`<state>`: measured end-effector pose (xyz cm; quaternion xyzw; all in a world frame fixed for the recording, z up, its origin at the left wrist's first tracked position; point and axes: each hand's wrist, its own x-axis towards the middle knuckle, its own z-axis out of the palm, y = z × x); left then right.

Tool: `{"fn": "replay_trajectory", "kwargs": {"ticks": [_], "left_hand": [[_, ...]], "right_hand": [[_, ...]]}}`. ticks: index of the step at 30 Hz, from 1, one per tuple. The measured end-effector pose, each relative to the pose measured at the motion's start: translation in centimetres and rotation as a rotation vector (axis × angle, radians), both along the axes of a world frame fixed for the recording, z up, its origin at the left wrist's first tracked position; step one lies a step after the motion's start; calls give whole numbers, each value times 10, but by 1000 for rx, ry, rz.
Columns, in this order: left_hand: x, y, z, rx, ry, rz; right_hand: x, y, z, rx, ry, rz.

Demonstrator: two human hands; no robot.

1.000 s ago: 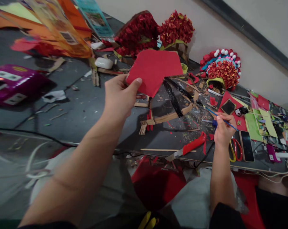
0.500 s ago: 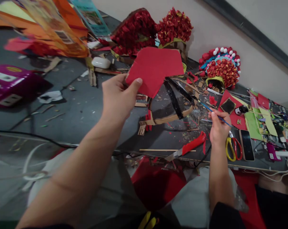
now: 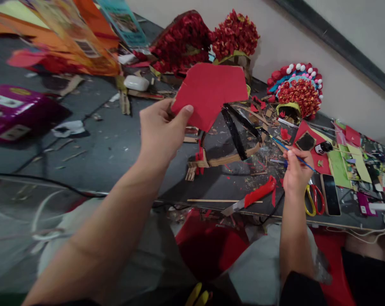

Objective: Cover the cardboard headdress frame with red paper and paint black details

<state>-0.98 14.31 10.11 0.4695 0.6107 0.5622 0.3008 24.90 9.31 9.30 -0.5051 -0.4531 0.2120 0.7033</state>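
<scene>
My left hand (image 3: 163,131) grips the left edge of a red cardboard panel (image 3: 211,93), thumb in front and fingers partly hidden behind. Joined to the panel is a cardboard frame (image 3: 226,160) with two strips painted black (image 3: 234,131) and a brown band curving below. In my right hand (image 3: 297,170) is a thin blue paintbrush (image 3: 279,142), pinched between thumb and fingers. Its tip is close to the right end of the black strips; whether it touches I cannot tell. A small black paint bottle (image 3: 323,148) and a dark-smeared square (image 3: 305,141) lie on red paper beyond that hand.
A red-handled knife (image 3: 259,191), scissors (image 3: 315,199) and a phone (image 3: 330,194) lie near the table's front edge. Red petal-covered pieces (image 3: 235,34) stand along the wall. At left are a purple power strip (image 3: 17,112) and an orange-tinted bottle (image 3: 87,42). Cardboard scraps litter the table.
My right hand and the paintbrush have shifted slightly to the right. My left hand still grips the red panel, nearly in place.
</scene>
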Motion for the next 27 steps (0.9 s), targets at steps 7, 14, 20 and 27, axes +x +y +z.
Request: {"fn": "replay_trajectory", "kwargs": {"ticks": [7,14,20,27], "left_hand": [[-1,2,-5,13,-25,-2],[0,0,0,-14,-5,1],[-1,1,-2,-10,-12,13],[0,-1,1,-10,-18,9]], "right_hand": [[6,0,-5,-30,-97,-2],[6,-4,4,71,-66,-16],[6,-6,-2,-3,-164,72],[18,-6,3,88,-237,13]]}}
